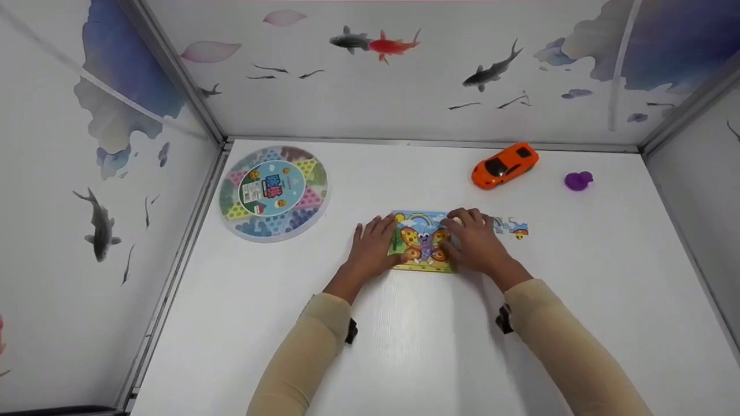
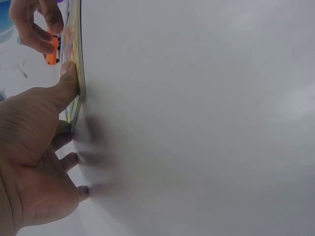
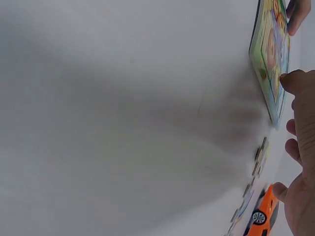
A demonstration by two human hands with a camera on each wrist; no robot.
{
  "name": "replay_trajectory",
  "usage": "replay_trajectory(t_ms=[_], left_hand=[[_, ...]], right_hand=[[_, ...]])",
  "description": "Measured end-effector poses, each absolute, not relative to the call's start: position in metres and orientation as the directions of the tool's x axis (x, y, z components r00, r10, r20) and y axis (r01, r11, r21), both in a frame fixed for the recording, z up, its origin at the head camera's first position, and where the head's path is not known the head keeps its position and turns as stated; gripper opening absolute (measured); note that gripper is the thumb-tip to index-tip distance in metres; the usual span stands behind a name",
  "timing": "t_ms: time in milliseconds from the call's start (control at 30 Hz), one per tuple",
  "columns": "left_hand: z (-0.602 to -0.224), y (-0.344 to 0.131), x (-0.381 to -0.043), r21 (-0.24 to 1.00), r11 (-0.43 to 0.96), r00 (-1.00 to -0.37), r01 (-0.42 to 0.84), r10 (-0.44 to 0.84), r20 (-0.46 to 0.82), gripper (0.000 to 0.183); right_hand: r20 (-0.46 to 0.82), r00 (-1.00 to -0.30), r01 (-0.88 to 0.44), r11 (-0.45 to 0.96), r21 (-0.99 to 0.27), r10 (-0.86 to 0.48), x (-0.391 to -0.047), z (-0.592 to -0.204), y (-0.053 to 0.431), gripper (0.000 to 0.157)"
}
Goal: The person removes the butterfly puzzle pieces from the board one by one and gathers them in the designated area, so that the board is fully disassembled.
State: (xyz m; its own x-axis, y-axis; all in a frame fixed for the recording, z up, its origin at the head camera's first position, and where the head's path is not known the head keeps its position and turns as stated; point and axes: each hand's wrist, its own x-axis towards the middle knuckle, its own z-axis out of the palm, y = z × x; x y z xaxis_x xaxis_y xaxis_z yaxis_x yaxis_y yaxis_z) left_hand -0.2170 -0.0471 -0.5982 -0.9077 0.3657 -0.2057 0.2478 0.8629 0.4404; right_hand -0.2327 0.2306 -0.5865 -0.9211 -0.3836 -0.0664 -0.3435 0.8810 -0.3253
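A butterfly jigsaw puzzle [image 1: 425,242] in a shallow rectangular tray lies on the white table between both hands. My left hand [image 1: 373,247] holds its left side, thumb on the front border and index finger at the left edge; in the left wrist view the left hand's thumb [image 2: 69,86] overlaps the tray's rim and the other fingers spread onto the table. Over the puzzle's right side is my right hand [image 1: 477,242], its thumb [image 3: 295,81] touching the picture, the other fingers loosely bent near the upper right corner. Loose jigsaw pieces [image 1: 511,226] lie right beside that hand.
A round Chinese checkers set [image 1: 273,193] lies at the back left. Toward the back right are an orange toy car [image 1: 504,166] and a small purple toy [image 1: 578,181]. Patterned white walls [image 1: 399,110] enclose the table's back and sides.
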Motion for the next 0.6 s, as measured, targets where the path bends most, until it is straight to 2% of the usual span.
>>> replay_trajectory(t_ms=[267, 600], left_hand=[[-0.599, -0.046, -0.218, 0.449, 0.867, -0.914, 0.215, 0.341, -0.221, 0.094], [-0.595, -0.043, -0.220, 0.419, 0.884, -0.919, 0.210, 0.325, -0.225, 0.094]], right_hand=[[-0.016, -0.879, -0.447, 0.834, -0.323, -0.477, -0.228, -0.593, 0.196, 0.047], [-0.044, -0.875, -0.451, 0.845, -0.289, -0.482, -0.228, -0.594, 0.170, 0.045]])
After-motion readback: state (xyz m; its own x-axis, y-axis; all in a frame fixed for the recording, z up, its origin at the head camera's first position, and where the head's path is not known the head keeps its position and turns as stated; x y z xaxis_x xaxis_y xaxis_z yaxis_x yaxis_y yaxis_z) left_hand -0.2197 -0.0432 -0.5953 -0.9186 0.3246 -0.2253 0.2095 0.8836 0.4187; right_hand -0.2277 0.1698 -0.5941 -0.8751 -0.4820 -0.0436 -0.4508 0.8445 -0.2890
